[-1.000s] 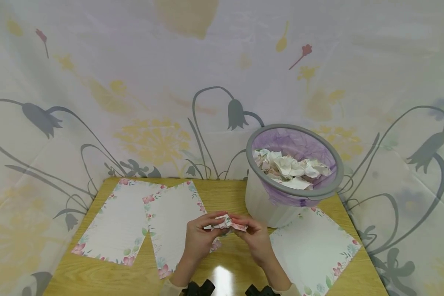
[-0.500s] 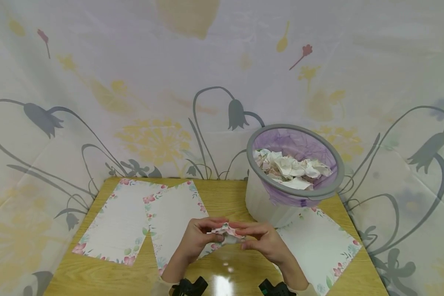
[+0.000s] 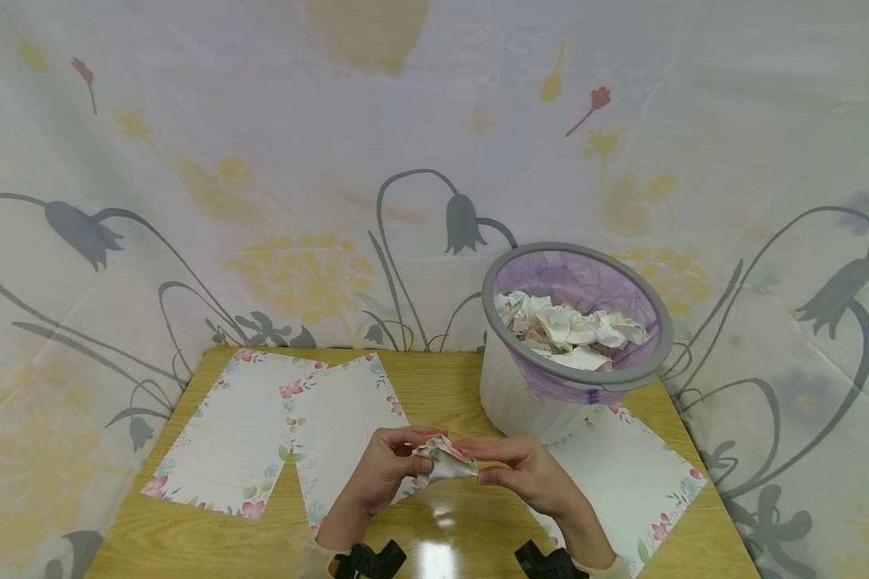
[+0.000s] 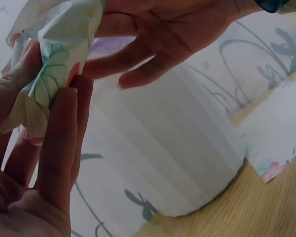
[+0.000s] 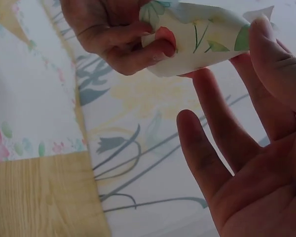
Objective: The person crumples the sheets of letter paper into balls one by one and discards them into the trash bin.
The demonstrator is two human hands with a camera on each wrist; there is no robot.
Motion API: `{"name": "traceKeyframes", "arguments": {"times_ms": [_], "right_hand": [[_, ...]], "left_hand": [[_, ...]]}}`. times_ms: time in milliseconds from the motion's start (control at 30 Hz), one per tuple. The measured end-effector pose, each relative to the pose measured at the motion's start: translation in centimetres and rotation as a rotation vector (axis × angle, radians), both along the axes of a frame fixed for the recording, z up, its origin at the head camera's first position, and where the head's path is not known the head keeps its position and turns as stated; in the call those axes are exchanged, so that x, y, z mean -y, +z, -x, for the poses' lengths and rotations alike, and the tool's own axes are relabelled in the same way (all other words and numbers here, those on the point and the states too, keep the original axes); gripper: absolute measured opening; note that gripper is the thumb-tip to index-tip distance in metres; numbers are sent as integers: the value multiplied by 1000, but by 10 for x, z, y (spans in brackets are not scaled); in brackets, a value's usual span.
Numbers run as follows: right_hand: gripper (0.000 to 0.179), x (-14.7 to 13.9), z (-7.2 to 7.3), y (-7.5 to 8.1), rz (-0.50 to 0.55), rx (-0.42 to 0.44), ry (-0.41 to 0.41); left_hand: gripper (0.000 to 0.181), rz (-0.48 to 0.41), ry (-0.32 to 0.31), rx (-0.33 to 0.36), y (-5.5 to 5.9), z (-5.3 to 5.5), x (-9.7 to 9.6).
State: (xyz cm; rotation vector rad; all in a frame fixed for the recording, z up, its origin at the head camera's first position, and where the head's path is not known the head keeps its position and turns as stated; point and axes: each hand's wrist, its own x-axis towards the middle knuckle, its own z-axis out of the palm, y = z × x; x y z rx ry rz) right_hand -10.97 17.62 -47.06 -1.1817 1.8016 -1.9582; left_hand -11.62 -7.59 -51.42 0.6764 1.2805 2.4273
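Note:
A crumpled piece of floral paper (image 3: 449, 465) is held between both hands over the front middle of the table. My left hand (image 3: 385, 468) pinches its left end between thumb and fingers. On the other side my right hand (image 3: 529, 470) pinches the right end, thumb below and fingers above in the head view. In the left wrist view the crumpled paper (image 4: 59, 54) shows a teal flower print and folded edges. The right wrist view shows the paper (image 5: 202, 39) with green leaves and a red petal, its tip by the right thumb.
A white bin (image 3: 521, 402) with a grey rim and purple liner (image 3: 550, 269) stands back right, holding crumpled papers (image 3: 572, 326). Flat flower-bordered sheets lie on the wooden table (image 3: 434, 386): two overlapping at left (image 3: 239, 434), one at right (image 3: 615, 490), partly behind the bin. A printed curtain (image 3: 434, 104) hangs behind.
Both hands have come slightly nearer the table's front with the paper. The right hand has swung outward to the right and its fingers have straightened across the paper, which shows more of its side.

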Motion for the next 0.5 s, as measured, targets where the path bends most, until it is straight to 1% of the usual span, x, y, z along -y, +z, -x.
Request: {"name": "traceKeyframes", "arguments": {"times_ms": [200,333,433,500], "right_hand": [[39,8,-1,-2,11,-122,-62],[37,14,-3,0,3,-258,-148],[34,18,-3,2,-21,-355,-230],[33,20,-4,3,-30,-395,-268]], "left_hand": [[27,59,5,65,2,0,2],[25,99,24,64,6,-1,4],[25,133,50,67,10,-1,5],[25,157,65,72,13,0,5]]}}
